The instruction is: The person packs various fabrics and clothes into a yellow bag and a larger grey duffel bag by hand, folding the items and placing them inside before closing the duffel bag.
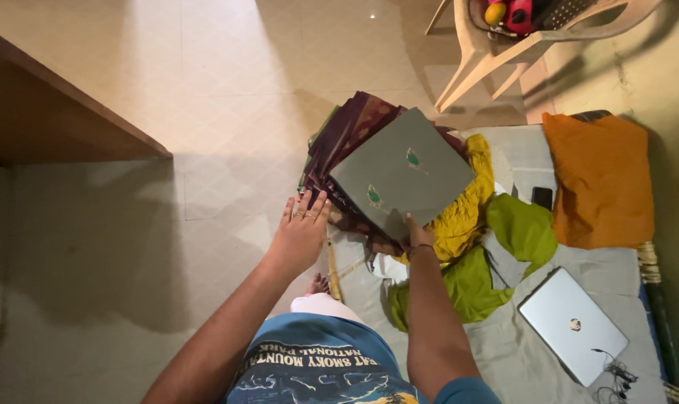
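Head view: left hand [300,232] flat, fingers spread, pressed against edge of maroon fabric stack [347,142] at frame centre. Right hand [418,233] grips lower edge of grey folded cloth [399,173] lying atop stack. Yellow cloth [467,206], green cloth [523,228] beside; laptop [571,323] lower right.

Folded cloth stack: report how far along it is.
Done: a stack of folded maroon cloths, a grey folded cloth on top. In hand: the left hand steadies the stack's edge; the right hand supports it beneath. Left: yellow cloth and green cloth lie unfolded on the bed.
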